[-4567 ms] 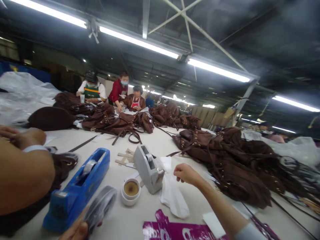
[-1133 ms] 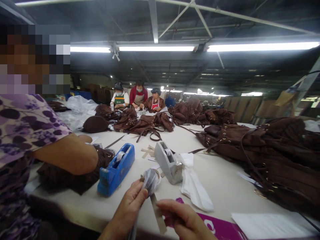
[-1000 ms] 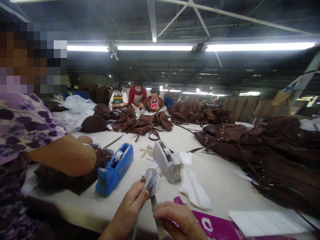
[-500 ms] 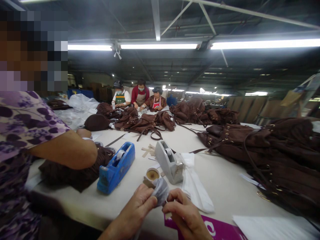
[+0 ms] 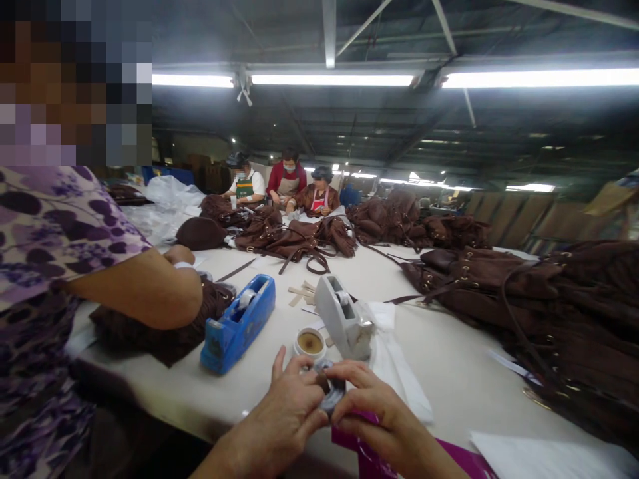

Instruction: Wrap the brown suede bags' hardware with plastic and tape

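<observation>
My left hand (image 5: 287, 406) and my right hand (image 5: 374, 406) meet at the front of the table, their fingers closed round a small greyish wrapped piece (image 5: 333, 388). Something brown shows inside the wrapping near my left fingertips. Just beyond my hands stands a round white tub (image 5: 310, 343) with a yellowish-brown inside. The grey tape dispenser (image 5: 342, 319) is behind it to the right, beside white sheets (image 5: 397, 359). Left of the tub is a blue tape dispenser (image 5: 239, 326). A purple printed sheet (image 5: 462, 459) lies partly under my right forearm.
A person in a floral top (image 5: 64, 233) works close on the left over a dark brown bag (image 5: 144, 336). Brown bags (image 5: 559, 313) cover the right side. More bags (image 5: 294, 236) and several people are farther back. Beige strips (image 5: 302, 293) lie between the dispensers.
My hands have drawn closer together around the grey wrapped piece, and my left hand has turned with its fingers over it. The view has shifted slightly.
</observation>
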Demonstrator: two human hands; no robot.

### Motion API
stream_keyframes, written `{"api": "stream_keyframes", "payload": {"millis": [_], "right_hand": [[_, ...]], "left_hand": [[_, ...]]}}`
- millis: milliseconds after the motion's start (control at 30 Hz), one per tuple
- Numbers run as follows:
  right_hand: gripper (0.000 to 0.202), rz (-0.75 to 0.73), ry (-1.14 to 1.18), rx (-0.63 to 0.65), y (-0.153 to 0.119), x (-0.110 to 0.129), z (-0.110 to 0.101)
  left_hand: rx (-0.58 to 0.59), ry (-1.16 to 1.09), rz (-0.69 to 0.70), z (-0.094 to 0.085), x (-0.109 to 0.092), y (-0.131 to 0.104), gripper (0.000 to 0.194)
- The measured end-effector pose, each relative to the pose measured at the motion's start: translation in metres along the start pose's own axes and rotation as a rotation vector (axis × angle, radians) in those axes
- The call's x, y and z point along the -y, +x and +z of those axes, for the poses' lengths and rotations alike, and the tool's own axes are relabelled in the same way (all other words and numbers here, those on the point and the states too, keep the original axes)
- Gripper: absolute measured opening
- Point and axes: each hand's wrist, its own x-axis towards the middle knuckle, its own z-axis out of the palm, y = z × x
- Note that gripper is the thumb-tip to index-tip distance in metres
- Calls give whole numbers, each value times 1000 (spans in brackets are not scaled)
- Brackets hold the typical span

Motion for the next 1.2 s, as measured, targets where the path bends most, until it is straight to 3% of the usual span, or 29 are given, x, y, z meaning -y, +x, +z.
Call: {"api": "stream_keyframes", "payload": {"millis": [100,233,467,733,900,1200], "right_hand": [[14,52,50,-9,3,3,-1],[14,-43,-83,-58,3,0,9],[19,-52,-92,-68,3,-3,23],[16,99,2,-291,8,-5,45],[16,130,65,-429,5,-11,60],[16,70,161,-524,13,-16,74]], "left_hand": [[47,95,16,0,1,1,11],[46,143,75,8,11,4,13],[29,60,134,4,24,2,21],[50,168,101,-4,19,4,11],[97,6,39,-10,18,1,11],[91,-185,-56,-13,32,2,14]]}}
